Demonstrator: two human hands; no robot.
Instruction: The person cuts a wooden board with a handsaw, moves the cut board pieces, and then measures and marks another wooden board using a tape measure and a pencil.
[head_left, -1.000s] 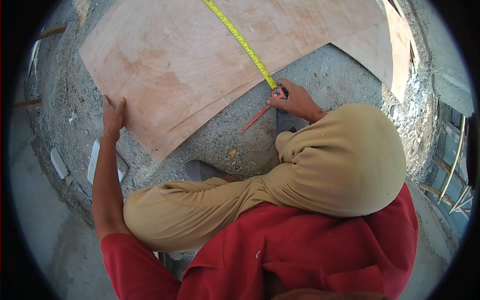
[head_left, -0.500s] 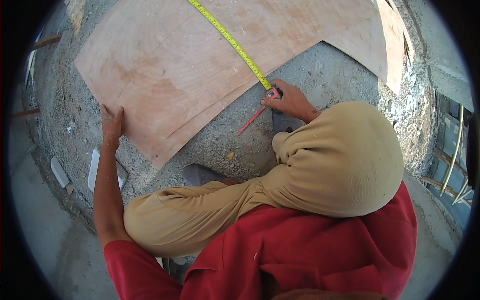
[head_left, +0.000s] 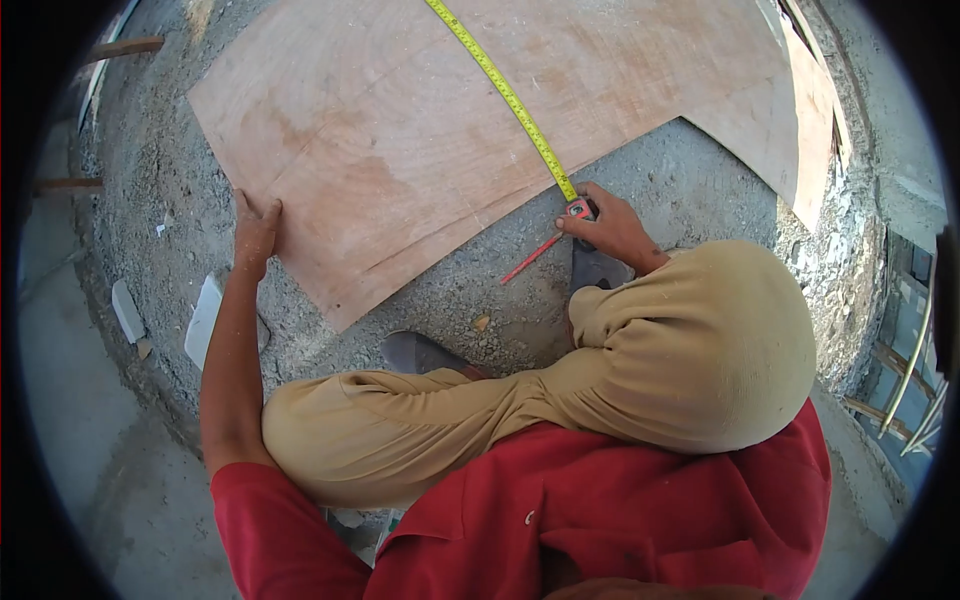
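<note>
A large plywood sheet (head_left: 380, 140) lies on the rough ground before me. At its left edge, my left hand (head_left: 257, 238) is closed on the sheet, thumb on top and the other fingers partly hidden. Just off the near edge, my right hand (head_left: 618, 232) holds a red and black tape measure (head_left: 579, 209). The yellow tape blade (head_left: 508, 92) runs out from it across the plywood and beyond the top of the view. A thin red pencil (head_left: 530, 259) sticks out from under the right hand, pointing down and left.
Pale broken slabs (head_left: 203, 318) lie on the gravel (head_left: 135, 200) at the left. My shoes (head_left: 425, 353) rest on the ground close to the plywood's near edge. Wooden sticks (head_left: 910, 365) stand at the far right, and a concrete edge (head_left: 75, 300) runs along the left.
The whole view has shifted, so the sheet, tape and hands appear farther right and mostly a little lower. Both hands keep their holds, and the tape blade lies across the sheet as before.
</note>
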